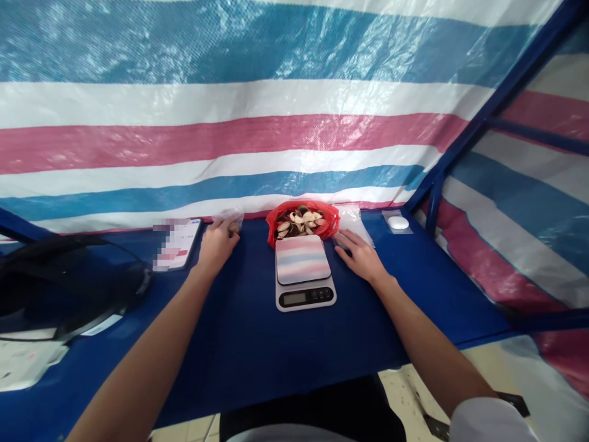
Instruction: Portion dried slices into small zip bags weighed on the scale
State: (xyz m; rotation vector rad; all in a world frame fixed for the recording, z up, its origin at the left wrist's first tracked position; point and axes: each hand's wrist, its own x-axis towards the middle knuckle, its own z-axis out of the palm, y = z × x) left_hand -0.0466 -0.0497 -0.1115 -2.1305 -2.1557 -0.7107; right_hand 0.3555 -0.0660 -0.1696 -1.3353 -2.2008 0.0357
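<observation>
A white digital kitchen scale [306, 298] with a shiny, reflective top plate lies on the blue table in front of me. Right behind it sits a red plastic bag [332, 215], its mouth spread wide around a heap of pale and brown dried pieces [301, 222] that look like sliced mushrooms. Left of the scale, my left hand [218, 244] has its fingers curled on a crumpled clear plastic bag [231, 216]. My right hand [361, 256] rests on the table at the scale's right, fingers apart and holding nothing, beside the red bag and a flat clear bag [355, 221].
A phone [184, 242] lies left of my left hand. Farther left are a black headset-like object [78, 276] and a white device [27, 362]. At right, a white oval object [398, 223] lies on a small clear bag. Striped sheeting [230, 135] and blue frame bars [478, 129] enclose the table.
</observation>
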